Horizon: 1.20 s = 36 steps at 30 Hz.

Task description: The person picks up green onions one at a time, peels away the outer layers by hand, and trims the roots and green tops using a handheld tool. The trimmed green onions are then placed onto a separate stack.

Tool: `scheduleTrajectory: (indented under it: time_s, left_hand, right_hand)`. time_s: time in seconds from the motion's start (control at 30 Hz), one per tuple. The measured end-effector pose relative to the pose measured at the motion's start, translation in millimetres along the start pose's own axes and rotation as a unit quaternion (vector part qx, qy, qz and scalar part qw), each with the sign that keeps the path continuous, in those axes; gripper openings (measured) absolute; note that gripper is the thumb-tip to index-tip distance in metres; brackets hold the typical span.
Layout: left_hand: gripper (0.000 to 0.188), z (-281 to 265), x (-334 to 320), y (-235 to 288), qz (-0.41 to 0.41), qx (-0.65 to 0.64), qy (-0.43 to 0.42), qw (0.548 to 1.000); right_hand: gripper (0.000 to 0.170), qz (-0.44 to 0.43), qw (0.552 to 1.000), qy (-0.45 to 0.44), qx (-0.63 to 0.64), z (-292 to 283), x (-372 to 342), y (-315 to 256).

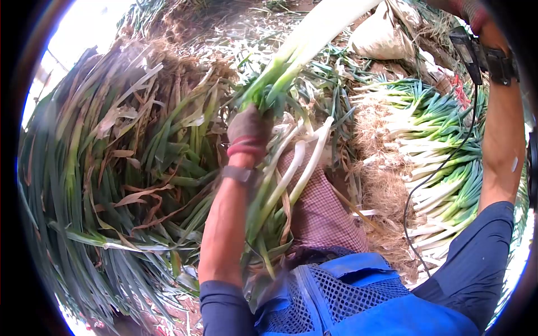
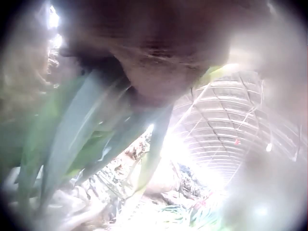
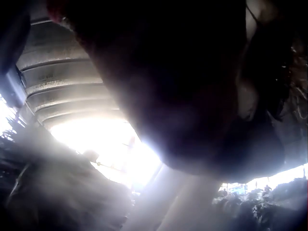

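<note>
In the head view my left hand (image 1: 250, 130), in a brownish knit glove with a red cuff, grips large green onions (image 1: 288, 70) by their green part. Their thick white stalks slant up and right past the top edge. My gloved right hand (image 1: 469, 12) is mostly cut off at the top right corner. The right wrist view shows that hand as a dark fist, its fingers hard to make out, with pale stalks (image 3: 180, 204) running up to it. Green leaves (image 2: 72, 130) hang below the left hand in its wrist view. More white-stemmed onions (image 1: 305, 168) lean beside my thigh.
A big heap of untrimmed onions (image 1: 106, 168) with dry leaves fills the left side. Clean white-and-green onions (image 1: 431, 162) lie in a long row at right, roots inward. A pale sack (image 1: 382, 35) stands at the back. A black cable (image 1: 417, 190) hangs from the right wrist.
</note>
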State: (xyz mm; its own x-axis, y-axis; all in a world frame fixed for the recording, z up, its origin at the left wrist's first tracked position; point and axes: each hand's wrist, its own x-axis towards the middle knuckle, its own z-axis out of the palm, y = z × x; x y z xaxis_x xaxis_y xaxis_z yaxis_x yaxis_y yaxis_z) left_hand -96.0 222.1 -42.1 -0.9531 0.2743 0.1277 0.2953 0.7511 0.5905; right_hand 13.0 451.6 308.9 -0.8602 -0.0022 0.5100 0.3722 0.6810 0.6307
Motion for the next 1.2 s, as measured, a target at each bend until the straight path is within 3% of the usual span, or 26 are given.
scheduleTrajectory:
  time_s: [0.07,0.13,0.17,0.23,0.27,0.3,0.33,0.37,0.4,0.47,0.53,0.57,0.63,0.67,0.7,0.77,0.8,0.83,0.9,0.93,1.0,1.03,1.07,1.13,1.17,1.2]
  left_hand:
    - [0.051,7,7,-37,0.051,0.049,0.070,0.995]
    - [0.046,-15,19,-58,0.022,0.137,0.053,0.989]
    - [0.045,-26,16,-74,0.051,0.117,0.069,0.989]
    - [0.036,-41,4,-124,0.077,0.098,0.022,0.992]
    - [0.031,-52,-8,-142,0.069,0.118,-0.008,0.991]
    - [0.026,-54,-32,-197,0.075,0.133,-0.050,0.987]
    - [0.028,-39,-36,-305,0.126,0.289,-0.054,0.947]
    - [0.028,-52,-66,-299,0.077,0.206,-0.096,0.971]
    - [0.028,-54,-80,-285,0.027,0.136,-0.112,0.984]
    - [0.029,-68,-105,-273,-0.070,0.066,-0.136,0.986]
    - [0.030,-71,-118,-255,-0.125,0.049,-0.146,0.980]
    - [0.031,-70,-119,-249,-0.140,0.045,-0.149,0.978]
    - [0.032,-67,-119,-237,-0.150,0.042,-0.155,0.976]
    - [0.033,-67,-118,-233,-0.155,0.039,-0.160,0.974]
    - [0.034,-67,-117,-229,-0.158,0.039,-0.160,0.974]
    - [0.036,-68,-116,-224,-0.165,0.033,-0.161,0.972]
    - [0.037,-69,-115,-223,-0.167,0.029,-0.163,0.972]
    - [0.038,-67,-113,-221,-0.168,0.025,-0.164,0.972]
    - [0.040,-69,-112,-223,-0.172,0.018,-0.167,0.971]
    - [0.041,-69,-111,-223,-0.174,0.013,-0.168,0.970]
    - [0.044,-69,-108,-223,-0.177,0.004,-0.166,0.970]
    - [0.045,-69,-108,-224,-0.177,-0.005,-0.167,0.970]
    - [0.046,-69,-107,-223,-0.180,-0.010,-0.163,0.970]
    - [0.049,-71,-108,-223,-0.185,-0.019,-0.159,0.970]
    - [0.050,-69,-108,-223,-0.187,-0.027,-0.157,0.969]
    - [0.051,-71,-108,-223,-0.189,-0.033,-0.156,0.969]
  right_hand:
    - [0.024,-0.017,0.999,0.037,-0.023,19,-7,1]
    - [0.021,-0.049,0.999,-0.009,0.007,36,-7,-4]
    - [0.020,-0.058,0.998,-0.023,0.018,44,-4,-7]
    - [0.019,-0.025,0.990,-0.137,0.036,66,5,-15]
    - [0.019,-0.050,0.988,-0.142,0.039,68,2,-17]
    - [0.020,-0.053,0.987,-0.147,0.025,88,8,-19]
    - [0.022,-0.068,0.991,-0.111,0.038,107,9,-14]
    - [0.021,-0.042,0.989,-0.107,0.094,111,0,-9]
    - [0.024,-0.047,0.991,-0.048,0.112,136,-8,-5]
    - [0.014,-0.097,0.986,0.049,0.125,179,-27,-6]
    - [0.014,-0.061,0.990,-0.090,0.091,157,-44,-13]
    - [0.014,-0.051,0.991,-0.092,0.084,164,-45,-3]
    - [0.013,-0.019,0.977,-0.179,0.110,192,-55,18]
    - [0.014,0.015,0.974,-0.184,0.128,214,-64,41]
    - [0.017,0.067,0.974,-0.134,0.169,243,-79,72]
    - [0.024,0.199,0.924,-0.244,0.217,276,-111,140]
    - [0.024,0.193,0.942,-0.188,0.200,295,-138,175]
    - [0.024,0.194,0.941,-0.192,0.200,297,-174,206]
    - [0.028,0.379,0.854,-0.215,0.283,290,-252,261]
    - [0.031,0.532,0.759,-0.204,0.315,300,-290,272]
    - [0.032,0.589,0.715,-0.176,0.332,316,-382,285]
    - [0.036,0.634,0.670,-0.262,0.285,315,-415,277]
    - [0.036,0.550,0.711,-0.387,0.206,348,-469,276]
    - [0.036,0.527,0.691,-0.330,0.369,400,-577,230]
    - [0.039,0.507,0.657,-0.307,0.467,380,-570,185]
    - [0.043,0.747,0.378,-0.320,0.444,369,-544,150]
